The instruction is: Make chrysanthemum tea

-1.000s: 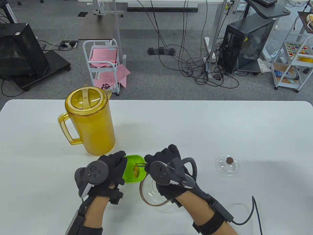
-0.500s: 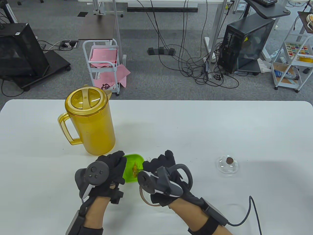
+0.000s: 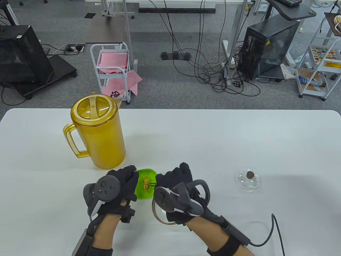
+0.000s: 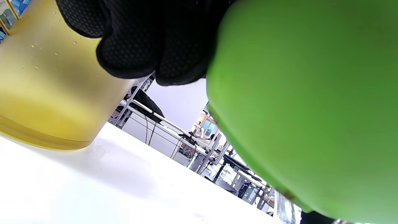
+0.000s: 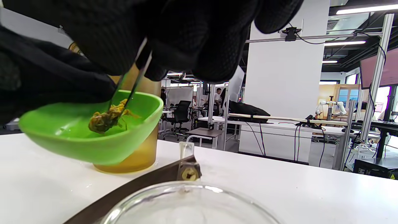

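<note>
My left hand [image 3: 121, 184] grips a small green bowl [image 3: 143, 188] and holds it tilted off the table; in the left wrist view the green bowl [image 4: 304, 102] fills the right side under my fingers [image 4: 149, 40]. My right hand [image 3: 173, 181] pinches thin metal tweezers [image 5: 133, 77], whose tips clamp a dried yellow chrysanthemum [image 5: 107, 119] inside the green bowl [image 5: 93, 140]. The chrysanthemum [image 3: 146, 183] shows in the table view too. A clear glass teapot [image 3: 159, 213] with a brown band sits under my right hand, its rim [image 5: 186, 199] open.
A tall amber pitcher [image 3: 97, 133] with a lid and handle stands left of centre, just behind the bowl. The teapot's glass lid [image 3: 247, 179] with a cork knob lies on the white table [image 3: 213, 138] to the right. A cable [image 3: 277, 229] trails off my right wrist.
My right hand moved left from over the teapot toward the bowl, and the tweezer tips closed on the chrysanthemum. The left hand and bowl barely shifted.
</note>
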The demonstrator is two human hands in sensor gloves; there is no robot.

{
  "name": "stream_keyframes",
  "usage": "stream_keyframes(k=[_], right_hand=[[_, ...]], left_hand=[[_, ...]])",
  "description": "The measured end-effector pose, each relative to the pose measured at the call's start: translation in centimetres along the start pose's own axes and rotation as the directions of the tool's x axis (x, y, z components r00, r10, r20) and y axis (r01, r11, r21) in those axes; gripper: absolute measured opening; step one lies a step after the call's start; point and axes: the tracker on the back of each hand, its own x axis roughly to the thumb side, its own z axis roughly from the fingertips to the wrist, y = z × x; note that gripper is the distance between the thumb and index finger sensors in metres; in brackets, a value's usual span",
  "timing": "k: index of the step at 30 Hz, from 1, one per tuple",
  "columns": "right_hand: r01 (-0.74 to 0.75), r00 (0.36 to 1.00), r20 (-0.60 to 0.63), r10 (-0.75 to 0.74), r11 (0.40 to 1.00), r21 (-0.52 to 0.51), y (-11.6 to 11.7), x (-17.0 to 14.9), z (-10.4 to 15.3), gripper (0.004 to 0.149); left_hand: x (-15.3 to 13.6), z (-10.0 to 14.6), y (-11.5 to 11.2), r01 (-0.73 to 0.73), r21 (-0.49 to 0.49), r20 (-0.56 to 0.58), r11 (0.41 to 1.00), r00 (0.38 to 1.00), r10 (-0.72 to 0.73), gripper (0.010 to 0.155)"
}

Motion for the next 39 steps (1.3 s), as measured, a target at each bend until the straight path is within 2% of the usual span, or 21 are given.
stream_keyframes(k=[7,14,17,20,24,31,33,39], right_hand=[[0.115,0.992,-0.046,-0.117,0.993,-0.026,-1.8,-3.2,0.7,0.041],[0.243,0.963,-0.113,-0.245,0.970,-0.030,-1.8,-8.0,2.8,0.041],[0.253,0.958,-0.136,-0.252,0.967,-0.017,-1.5,-9.3,3.5,0.041],[0.249,0.961,-0.138,-0.242,0.968,0.040,-1.2,-10.1,4.0,0.041],[0.222,0.972,-0.118,-0.204,0.960,0.168,-0.9,-10.0,4.1,0.041],[0.175,0.982,-0.116,-0.148,0.945,0.278,0.6,-9.3,3.5,0.045],[0.181,0.981,-0.119,-0.153,0.944,0.276,0.7,-9.4,3.5,0.045],[0.247,0.958,-0.186,-0.220,0.959,0.141,0.3,-10.7,3.4,0.046]], left_hand=[[0.0,0.0,0.0,-0.003,-0.011,-0.003,1.000,1.000,0.003,0.044],[0.1,0.0,0.0,0.001,-0.020,-0.006,1.000,1.000,-0.002,0.044],[0.1,-0.1,-0.1,-0.001,-0.019,-0.010,1.000,1.000,0.000,0.044],[0.0,-0.1,0.0,-0.006,-0.015,-0.018,1.000,1.000,0.005,0.044],[-0.2,-0.1,0.3,-0.016,-0.005,-0.026,1.000,1.000,0.016,0.044],[-0.3,-0.1,0.4,-0.020,-0.010,-0.028,1.000,0.999,0.020,0.044],[-0.3,-0.1,0.4,-0.023,-0.009,-0.026,1.000,0.999,0.023,0.044],[-0.3,-0.2,0.4,-0.026,-0.010,-0.025,1.000,0.999,0.026,0.044]])
